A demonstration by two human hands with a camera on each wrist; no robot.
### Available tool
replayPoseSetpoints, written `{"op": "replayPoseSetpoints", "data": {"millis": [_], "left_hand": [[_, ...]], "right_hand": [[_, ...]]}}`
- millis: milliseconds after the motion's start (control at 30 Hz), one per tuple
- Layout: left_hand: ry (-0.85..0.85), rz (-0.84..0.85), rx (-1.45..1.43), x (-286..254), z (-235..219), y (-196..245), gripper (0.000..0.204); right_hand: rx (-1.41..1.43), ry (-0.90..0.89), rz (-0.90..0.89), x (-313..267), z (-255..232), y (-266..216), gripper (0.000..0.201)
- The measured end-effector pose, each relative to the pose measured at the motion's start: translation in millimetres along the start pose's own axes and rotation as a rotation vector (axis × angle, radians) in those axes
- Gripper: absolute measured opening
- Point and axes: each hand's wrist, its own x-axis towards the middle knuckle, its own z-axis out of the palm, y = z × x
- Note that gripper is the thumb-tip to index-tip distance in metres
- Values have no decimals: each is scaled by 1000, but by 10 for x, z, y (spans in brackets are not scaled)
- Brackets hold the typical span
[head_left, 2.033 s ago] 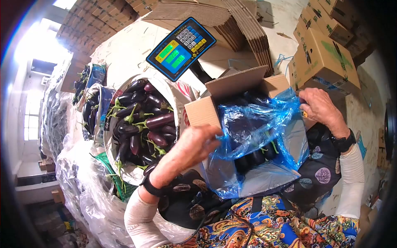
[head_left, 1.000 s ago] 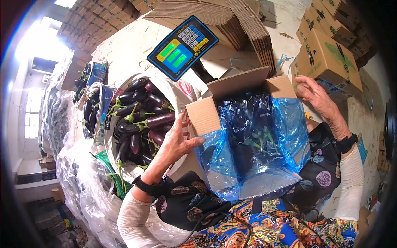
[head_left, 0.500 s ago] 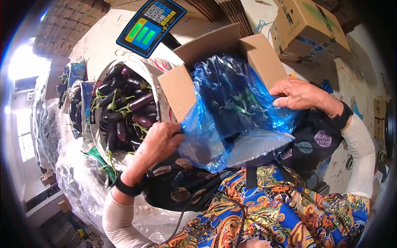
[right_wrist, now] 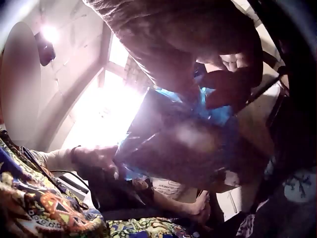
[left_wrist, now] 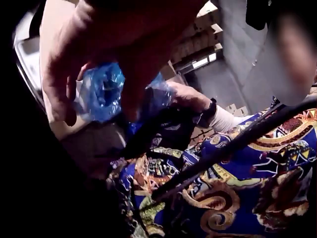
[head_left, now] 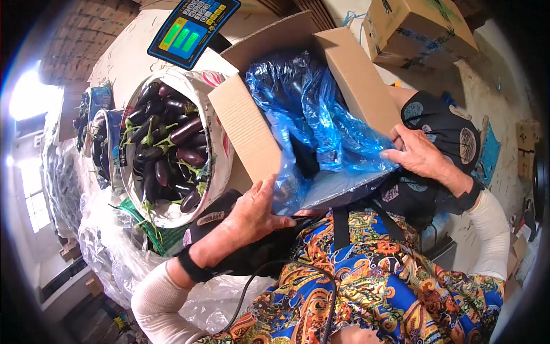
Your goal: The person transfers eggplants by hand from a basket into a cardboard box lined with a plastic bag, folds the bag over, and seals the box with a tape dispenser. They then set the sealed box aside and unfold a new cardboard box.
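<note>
1. Plastic sheeting [head_left: 109, 246], clear and crumpled, is heaped at the far left.
2. Glossy purple-black eggplants [head_left: 166, 143] with green stems are held in a round, white sack-lined tub [head_left: 223, 155].
3. Above the tub, a digital scale display [head_left: 193, 31] is lit with green readouts, too blurred to be read.
4. The left hand [head_left: 252, 209] is spread fairly wide, thumb apart from fingers, and placed against the near left corner of the open carton; blue film is seen between its digits in the left wrist view.
5. The open corrugated carton [head_left: 246, 129] is set before the lap, flaps raised. Its blue plastic liner [head_left: 338, 135] has been drawn inward and bunched since a moment ago, when green stems were visible through it; the dark contents, probably eggplants, now seem better covered.
6. The liner's right edge is pinched between thumb and fingers by the right hand [head_left: 424, 157].
7. Beyond, a closed carton [head_left: 421, 31] is seen.
</note>
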Motion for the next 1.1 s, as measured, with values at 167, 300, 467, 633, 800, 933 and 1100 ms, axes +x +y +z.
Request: {"op": "replayPoseSetpoints", "data": {"millis": [167, 300, 467, 633, 800, 933, 1100], "left_hand": [[11, 3, 101, 130, 175, -32, 36], [-192, -26, -43, 119, -6, 119, 19], [-205, -151, -199, 144, -462, 261, 19], [63, -70, -348, 637, -682, 217, 14], [301, -53, -589, 1129, -644, 136, 9], [326, -232, -1014, 1283, -576, -9, 18], [179, -69, -882, 1370, -402, 382, 16]], "right_hand": [[16, -86, -432, 55, 312, 436, 29], [579, -552, -309, -79, 95, 386, 38], [1390, -540, -256, -396, -197, 25, 48], [1357, -65, -524, 143, -343, -279, 50], [-79, 66, -593, 441, -517, -543, 69], [-79, 48, -336, 255, -470, -505, 101], [-187, 91, -505, 687, 34, -667, 103]]}}
